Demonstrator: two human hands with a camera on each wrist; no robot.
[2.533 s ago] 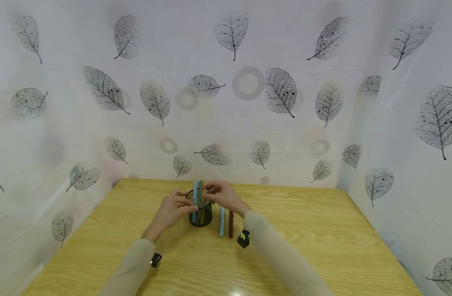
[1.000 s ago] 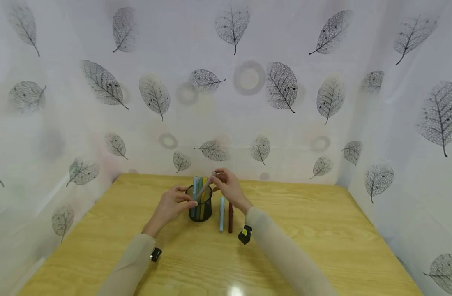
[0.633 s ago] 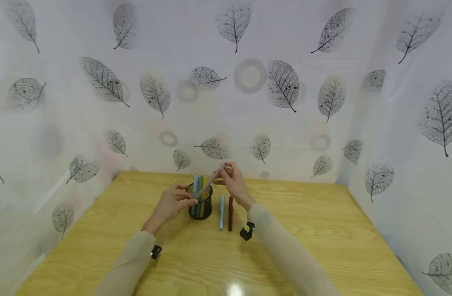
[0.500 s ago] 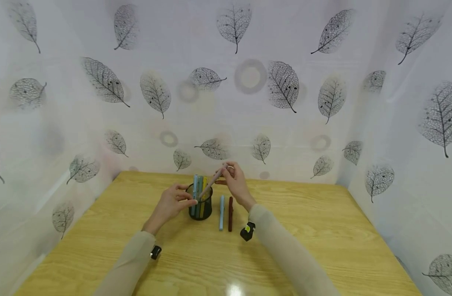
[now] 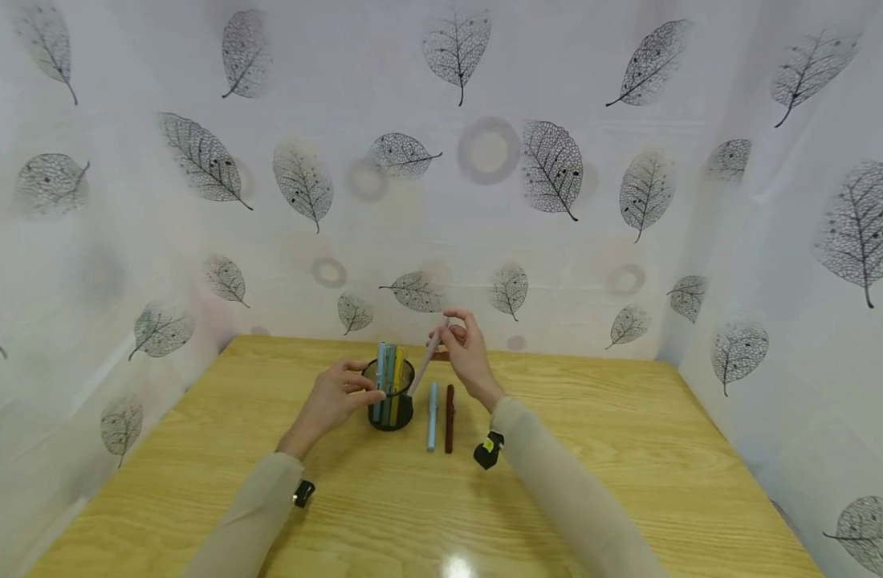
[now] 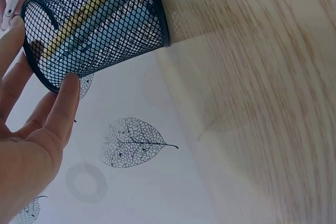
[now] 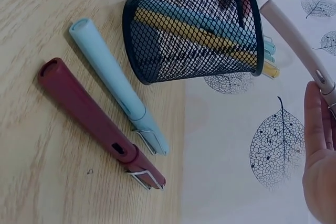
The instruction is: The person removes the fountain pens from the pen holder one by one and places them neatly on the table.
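A pale pink capped pen (image 5: 427, 362) is pinched near its clip end by the right hand (image 5: 468, 356), tilted just beside a black mesh pen cup (image 5: 405, 410), whose rim is held by the left hand (image 5: 335, 400); the pen is judged light, stiff, slick, best gripped mid-barrel

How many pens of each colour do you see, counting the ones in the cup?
Light blue pens: 2 (table, mesh cup)
Green pen: 1 (mesh cup)
Yellow pen: 1 (mesh cup)
Pale pink pen: 1 (right hand)
Dark red pen: 1 (table)
Total pens in view: 6
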